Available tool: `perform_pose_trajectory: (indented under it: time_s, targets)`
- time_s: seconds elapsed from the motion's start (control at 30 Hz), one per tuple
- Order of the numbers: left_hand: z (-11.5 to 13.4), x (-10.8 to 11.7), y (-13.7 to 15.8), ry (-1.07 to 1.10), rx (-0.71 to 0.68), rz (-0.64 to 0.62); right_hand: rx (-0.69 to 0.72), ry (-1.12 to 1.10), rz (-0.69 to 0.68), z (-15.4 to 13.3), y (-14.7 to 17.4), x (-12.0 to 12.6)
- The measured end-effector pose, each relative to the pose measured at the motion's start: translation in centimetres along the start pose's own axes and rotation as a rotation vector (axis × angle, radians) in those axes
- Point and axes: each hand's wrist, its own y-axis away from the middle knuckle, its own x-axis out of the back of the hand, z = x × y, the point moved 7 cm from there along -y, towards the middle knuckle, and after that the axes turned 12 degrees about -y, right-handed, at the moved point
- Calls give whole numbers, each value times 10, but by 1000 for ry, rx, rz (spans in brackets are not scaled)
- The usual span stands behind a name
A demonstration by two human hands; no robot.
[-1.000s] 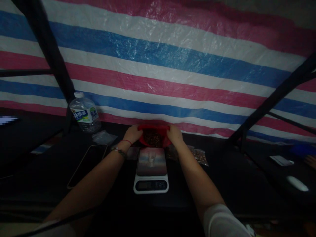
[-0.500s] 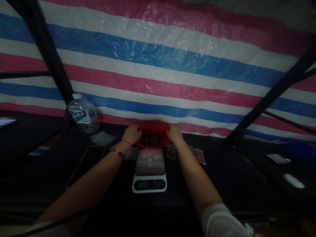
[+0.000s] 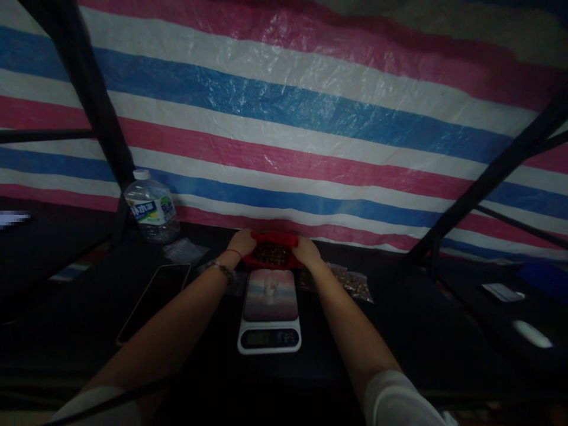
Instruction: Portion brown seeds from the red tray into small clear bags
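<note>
A red bag [image 3: 276, 238] stands behind the scale, its mouth spread so that small brown pieces [image 3: 270, 254] show inside; their exact kind is too dim to make out. My left hand [image 3: 242, 242] grips the bag's left rim, fingers closed on it. On the opposite rim my right hand [image 3: 307, 251] is closed in the same way. Just in front of the bag lies a white kitchen scale [image 3: 269, 340] with a reflective plate, and something small and clear [image 3: 270, 287] shows on that plate, perhaps a reflection. My fingertips are partly hidden by the bag.
Small clear bags of brown pieces [image 3: 358, 285] lie right of the scale, partly behind my right forearm. At left are a phone [image 3: 155, 302], an empty-looking plastic bag [image 3: 184, 250] and a large clear bottle [image 3: 153, 207]. Dark metal posts [image 3: 95, 100] frame the striped sheet [image 3: 284, 148].
Both hands have come slightly closer together, narrowing the red bag's mouth and lowering its rim a little. The bag's brown contents show more plainly. The view has shifted slightly.
</note>
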Motion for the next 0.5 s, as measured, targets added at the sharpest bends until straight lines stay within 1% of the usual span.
perform_pose_trajectory:
  time_s: [0.07, 0.13, 0.2, 0.27, 0.33, 0.37, 0.43, 0.5]
  targets:
    - [5, 4, 0, 52, -11, 18, 56, -103, 77, -4, -3, 5]
    - [10, 8, 1, 124, -30, 46, 68, -177, 146, -5, -5, 9]
    - [11, 14, 2, 177, -33, 120, 62, -205, 204, -4, -6, 14]
    - [8, 19, 3, 152, -24, 202, 69, -196, 220, -4, -5, 17]
    - [5, 19, 3, 62, -11, 238, 98, -159, 157, -6, -3, 15]
    - [3, 16, 2, 3, -9, 220, 109, -134, 105, -7, -3, 12]
    - [0, 7, 0, -115, -18, 142, 105, -74, 4, -6, -2, 6]
    - [-3, -1, -3, -205, -30, 44, 84, -28, -41, -3, -1, 3]
